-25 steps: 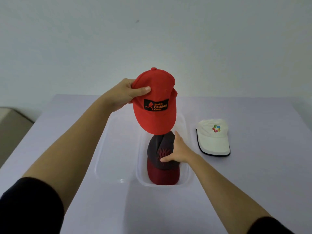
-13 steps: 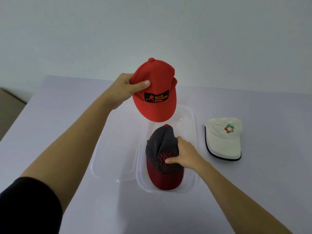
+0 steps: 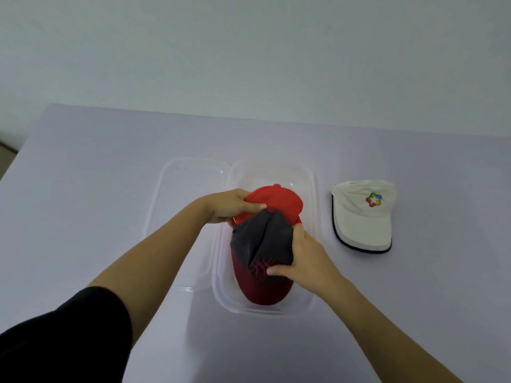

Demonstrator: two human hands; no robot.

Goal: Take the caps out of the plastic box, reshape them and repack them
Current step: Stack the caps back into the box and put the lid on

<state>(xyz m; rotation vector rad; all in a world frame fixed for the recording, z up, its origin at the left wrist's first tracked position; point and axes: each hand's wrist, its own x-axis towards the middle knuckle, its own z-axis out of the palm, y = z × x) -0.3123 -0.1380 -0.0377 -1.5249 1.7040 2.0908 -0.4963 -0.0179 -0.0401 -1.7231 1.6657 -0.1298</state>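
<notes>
A clear plastic box stands in the middle of the table. Inside it lies a dark grey cap with a maroon brim, its crown creased. My right hand grips that cap's crown at its right side. A bright red cap sits low in the far end of the box, partly behind the grey cap, and my left hand holds it by its left edge. The red cap's logo patch is hidden.
The box's clear lid lies flat just left of the box. A white cap with a colourful logo rests on the table to the right of the box. A pale wall runs behind the lilac table.
My left hand has lowered the red cap from above the box down into its far end. My right hand has lifted and bunched the grey cap's crown. The view tilted downward.
</notes>
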